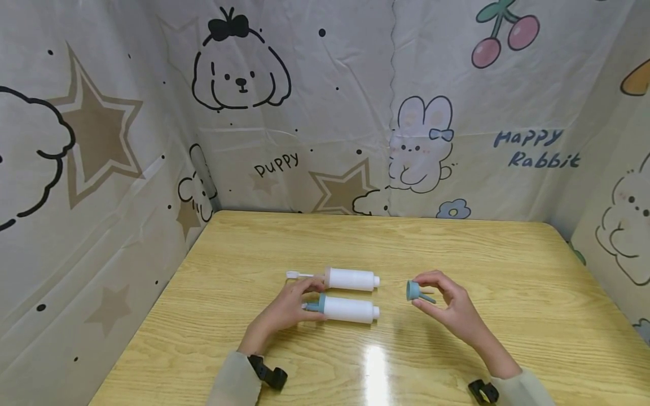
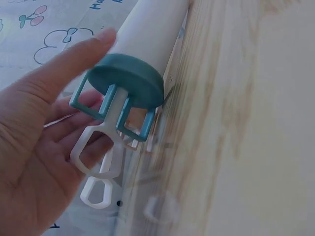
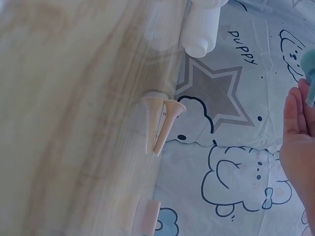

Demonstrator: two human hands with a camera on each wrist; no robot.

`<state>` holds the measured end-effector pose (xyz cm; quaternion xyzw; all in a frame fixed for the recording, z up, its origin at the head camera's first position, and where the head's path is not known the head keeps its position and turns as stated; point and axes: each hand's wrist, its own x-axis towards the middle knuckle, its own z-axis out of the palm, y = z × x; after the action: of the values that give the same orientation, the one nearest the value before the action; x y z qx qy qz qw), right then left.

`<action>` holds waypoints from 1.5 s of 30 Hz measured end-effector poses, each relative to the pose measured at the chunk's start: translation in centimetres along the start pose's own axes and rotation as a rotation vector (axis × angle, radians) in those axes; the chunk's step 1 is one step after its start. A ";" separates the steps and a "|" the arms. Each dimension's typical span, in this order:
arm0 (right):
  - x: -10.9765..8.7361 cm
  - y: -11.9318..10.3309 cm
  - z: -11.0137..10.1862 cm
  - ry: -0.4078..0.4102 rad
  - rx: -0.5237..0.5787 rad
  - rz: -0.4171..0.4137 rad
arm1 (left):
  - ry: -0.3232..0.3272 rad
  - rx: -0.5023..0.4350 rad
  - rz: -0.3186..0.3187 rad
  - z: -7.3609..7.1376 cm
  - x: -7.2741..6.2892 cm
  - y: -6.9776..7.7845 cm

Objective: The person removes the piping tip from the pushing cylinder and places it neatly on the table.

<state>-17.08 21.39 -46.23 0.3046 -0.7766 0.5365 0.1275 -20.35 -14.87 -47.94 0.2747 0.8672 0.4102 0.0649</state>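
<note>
A white plastic syringe (image 1: 350,309) with a teal collar and white ring-handled plunger lies on the table. My left hand (image 1: 286,304) holds it at the collar (image 2: 129,81), fingers on one side and thumb on the other. Just behind lies a second white syringe (image 1: 351,279) with a beige collar, its white plunger handle (image 1: 293,274) sticking out to the left. In my right hand (image 1: 449,304) a teal funnel-shaped nozzle (image 1: 413,290) is pinched between thumb and fingers, its wide mouth facing left. Only part of that nozzle shows at the right wrist view's edge.
A beige funnel-shaped nozzle (image 3: 170,125) lies on the wooden table (image 1: 325,239). Near it is a pinkish-beige piece (image 3: 150,216), cut off by the lower edge of the right wrist view. Behind the table hangs a printed cloth (image 1: 325,113).
</note>
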 end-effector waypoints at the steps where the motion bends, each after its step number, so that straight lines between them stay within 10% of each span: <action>1: 0.0 0.0 0.0 0.000 0.001 0.001 | 0.017 0.004 0.015 0.0 0.0 0.0; 13: 0.5 -0.2 1.2 0.019 -0.028 0.017 | 0.295 0.078 0.326 1.5 1.0 2.5; 25: 1.5 -0.6 3.7 -0.047 -0.063 0.100 | 0.305 0.084 0.493 4.3 3.1 4.4; 45: 2.2 -1.1 4.9 -0.133 -0.039 0.169 | 0.295 0.120 0.596 5.8 4.2 5.9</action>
<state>-17.49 15.90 -46.18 0.2707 -0.8164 0.5088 0.0358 -19.39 -5.71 -46.90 0.4571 0.7716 0.3945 -0.2002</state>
